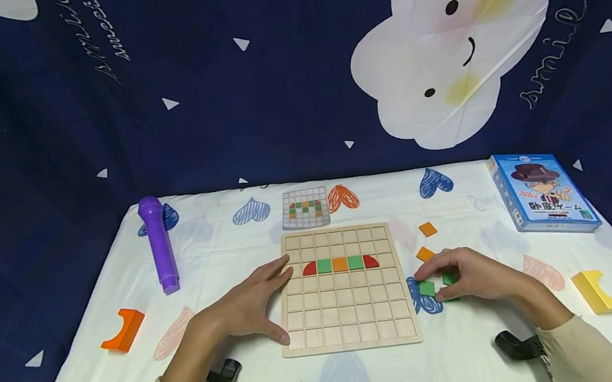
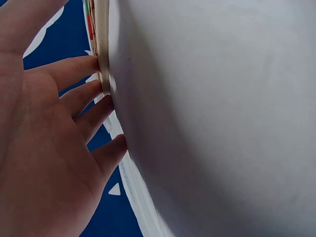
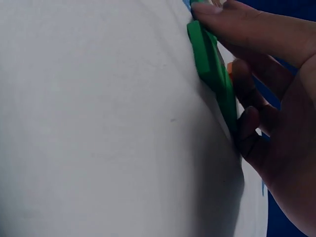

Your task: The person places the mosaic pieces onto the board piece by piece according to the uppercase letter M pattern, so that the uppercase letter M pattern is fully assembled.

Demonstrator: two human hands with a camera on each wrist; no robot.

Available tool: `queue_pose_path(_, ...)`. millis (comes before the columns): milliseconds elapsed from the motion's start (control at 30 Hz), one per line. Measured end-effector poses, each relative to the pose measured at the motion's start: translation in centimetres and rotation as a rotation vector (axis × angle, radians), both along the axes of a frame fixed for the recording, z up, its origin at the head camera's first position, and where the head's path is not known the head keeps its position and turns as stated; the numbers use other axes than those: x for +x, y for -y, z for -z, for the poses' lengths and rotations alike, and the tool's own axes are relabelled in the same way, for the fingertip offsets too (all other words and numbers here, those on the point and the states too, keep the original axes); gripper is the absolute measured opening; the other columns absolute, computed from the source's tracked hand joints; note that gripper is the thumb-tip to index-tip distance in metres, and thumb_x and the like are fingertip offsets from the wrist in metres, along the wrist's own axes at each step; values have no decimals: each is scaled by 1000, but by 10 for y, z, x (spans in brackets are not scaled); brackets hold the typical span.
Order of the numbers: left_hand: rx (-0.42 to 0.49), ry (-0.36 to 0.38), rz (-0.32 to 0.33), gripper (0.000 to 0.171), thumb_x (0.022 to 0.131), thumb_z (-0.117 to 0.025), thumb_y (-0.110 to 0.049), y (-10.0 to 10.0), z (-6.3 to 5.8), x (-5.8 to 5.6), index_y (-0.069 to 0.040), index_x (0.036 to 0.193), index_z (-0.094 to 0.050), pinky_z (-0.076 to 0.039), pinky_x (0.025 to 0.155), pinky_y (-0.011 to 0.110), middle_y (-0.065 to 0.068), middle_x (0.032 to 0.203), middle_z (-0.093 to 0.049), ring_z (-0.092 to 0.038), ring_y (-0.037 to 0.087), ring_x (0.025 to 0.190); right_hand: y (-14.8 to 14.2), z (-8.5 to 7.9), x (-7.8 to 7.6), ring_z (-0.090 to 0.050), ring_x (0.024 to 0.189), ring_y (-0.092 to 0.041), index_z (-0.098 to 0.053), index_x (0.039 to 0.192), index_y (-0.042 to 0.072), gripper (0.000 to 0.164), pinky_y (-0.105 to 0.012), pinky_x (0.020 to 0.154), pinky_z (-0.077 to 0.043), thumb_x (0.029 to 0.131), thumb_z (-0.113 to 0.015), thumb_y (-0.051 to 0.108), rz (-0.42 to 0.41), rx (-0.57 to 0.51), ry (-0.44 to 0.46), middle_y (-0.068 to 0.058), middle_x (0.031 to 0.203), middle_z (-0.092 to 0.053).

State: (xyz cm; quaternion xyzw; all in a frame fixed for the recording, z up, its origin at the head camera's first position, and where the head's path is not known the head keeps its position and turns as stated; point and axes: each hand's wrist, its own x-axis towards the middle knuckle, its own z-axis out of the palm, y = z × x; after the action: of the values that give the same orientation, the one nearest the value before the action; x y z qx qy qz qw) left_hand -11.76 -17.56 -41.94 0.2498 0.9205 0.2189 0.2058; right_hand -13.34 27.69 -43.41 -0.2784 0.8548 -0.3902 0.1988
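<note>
A wooden grid board (image 1: 350,335) lies in the middle of the table. One of its upper rows holds a red quarter-round tile (image 1: 310,269) at one end, another red quarter-round tile (image 1: 371,261) at the other, and green and orange squares between. My left hand (image 1: 248,303) rests at the board's left edge, fingers spread and fingertips touching the rim. Right of the board, my right hand (image 1: 470,273) pinches a green square tile (image 1: 427,289) between thumb and index finger. Other green tiles (image 3: 205,57) lie beneath that hand, partly hidden by its fingers.
Two orange tiles, one an orange square (image 1: 427,229), lie beyond the right hand. A pattern card (image 1: 305,209) sits behind the board. A purple microphone (image 1: 159,244) and orange arch block (image 1: 123,331) are at left; a blue box (image 1: 543,191) and yellow arch block (image 1: 598,291) at right.
</note>
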Motion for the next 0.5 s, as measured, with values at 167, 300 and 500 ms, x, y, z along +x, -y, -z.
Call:
queue_pose_path(167,-1,-6,1,123,61,-94,-52,0,1,0,-5,158,-35,-31,125,55,6,174,-15,-20,33,160,1,2,-1,-58,112,6,-77,117,22,33,-17,96,-49,84,-83,24,-3,5,-16,1,121,-76)
queue_pose_path(300,6,-10,6,123,61,-94,-52,1,1,0,-5,159,-35,-31,125,55,7,174,-15,-20,34,160,2,2,-1,-60,108,5,-78,114,22,31,-18,92,-51,84,-83,22,-4,13,-22,1,118,-76)
queue_pose_path(500,12,-11,14,123,62,-94,-52,0,1,0,-5,158,-35,-30,125,56,9,174,-15,-20,35,159,5,2,-4,-61,99,-1,-79,103,21,23,-18,84,-51,81,-85,20,-7,13,-26,0,110,-77)
